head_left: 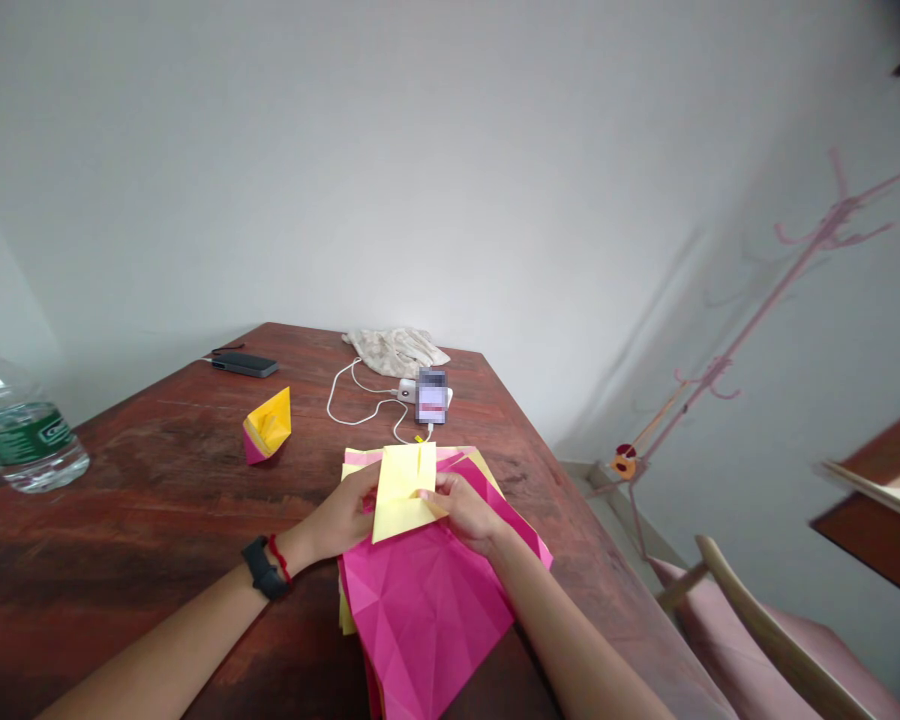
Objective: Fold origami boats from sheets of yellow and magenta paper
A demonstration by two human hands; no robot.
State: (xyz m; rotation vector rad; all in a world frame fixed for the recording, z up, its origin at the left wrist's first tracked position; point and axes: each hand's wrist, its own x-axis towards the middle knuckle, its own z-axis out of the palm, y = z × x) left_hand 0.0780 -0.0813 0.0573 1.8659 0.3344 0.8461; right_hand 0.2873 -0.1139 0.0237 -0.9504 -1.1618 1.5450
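A folded piece of pale yellow paper is held up between both hands in the middle of the head view. My left hand grips its left edge, with some fingers hidden behind the paper. From the right, my right hand pinches it, thumb on the front face near a folded flap. Directly below lies a creased magenta sheet, on top of several pink and yellow sheets whose edges stick out.
A yellow and magenta folded paper boat, a water bottle and a dark power bank stand at left. Behind the paper are a propped phone, a white cable and a cloth. A chair is right of the wooden table.
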